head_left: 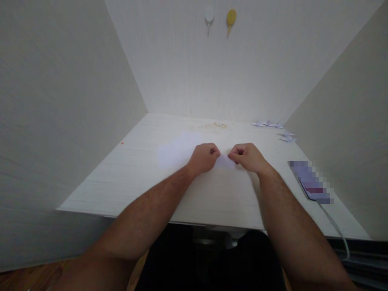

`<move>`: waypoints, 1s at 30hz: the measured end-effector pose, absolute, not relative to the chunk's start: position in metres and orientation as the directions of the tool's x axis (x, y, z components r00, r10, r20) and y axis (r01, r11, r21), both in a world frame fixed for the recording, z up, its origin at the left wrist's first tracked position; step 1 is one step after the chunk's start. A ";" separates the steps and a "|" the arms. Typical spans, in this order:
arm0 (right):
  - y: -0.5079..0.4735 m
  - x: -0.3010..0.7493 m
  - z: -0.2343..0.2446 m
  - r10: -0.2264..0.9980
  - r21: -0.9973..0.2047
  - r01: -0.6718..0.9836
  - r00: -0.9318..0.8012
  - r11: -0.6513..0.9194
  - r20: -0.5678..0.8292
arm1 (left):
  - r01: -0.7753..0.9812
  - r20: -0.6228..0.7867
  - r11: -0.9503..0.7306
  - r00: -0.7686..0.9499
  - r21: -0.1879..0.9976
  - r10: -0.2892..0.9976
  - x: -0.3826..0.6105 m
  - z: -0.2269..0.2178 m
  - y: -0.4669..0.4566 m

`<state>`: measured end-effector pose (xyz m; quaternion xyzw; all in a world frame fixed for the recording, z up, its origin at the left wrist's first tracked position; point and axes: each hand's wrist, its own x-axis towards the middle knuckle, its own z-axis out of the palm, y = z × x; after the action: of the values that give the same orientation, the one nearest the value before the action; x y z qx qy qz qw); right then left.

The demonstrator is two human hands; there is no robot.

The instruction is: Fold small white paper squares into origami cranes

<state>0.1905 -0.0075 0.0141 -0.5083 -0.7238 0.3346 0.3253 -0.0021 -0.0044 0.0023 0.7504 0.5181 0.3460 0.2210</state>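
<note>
Between my two hands a small piece of pale, whitish-lilac paper (225, 161) lies low over the white desk (194, 194). My left hand (205, 157) is closed in a pinch at the paper's left side. On the opposite side, my right hand (246, 156) pinches its upper right edge between thumb and forefinger. Part of the paper is hidden by the fingers, so its folds cannot be made out. Left of my left hand, larger pale paper (172, 151) lies flat on the desk, partly covered by that hand and wrist.
Several folded paper cranes (266, 124) stand along the back right of the desk. A phone (309, 182) with a cable (335, 226) lies near the right edge. Walls enclose the left, back and right; a white hook (209, 14) and a yellow hook (231, 17) hang on the back wall.
</note>
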 end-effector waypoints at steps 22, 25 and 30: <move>-0.004 0.171 0.004 0.981 -0.980 0.092 -0.097 0.176 0.167 | 0.246 0.074 -0.113 0.165 0.963 0.984 -0.002 0.005 -0.004; -0.004 0.170 0.002 0.973 -0.979 0.084 -0.157 0.185 0.170 | 0.115 0.097 -0.111 0.126 0.987 0.987 -0.002 0.004 -0.003; -0.006 0.169 0.003 0.959 -0.983 0.023 -0.222 0.184 0.175 | 0.001 0.093 -0.094 0.142 0.996 0.986 0.000 0.006 -0.004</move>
<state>0.1693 -0.0062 0.0035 -0.4052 -0.6062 0.4936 0.4741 0.0001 -0.0040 0.0056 0.5591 0.4412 0.4841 0.5083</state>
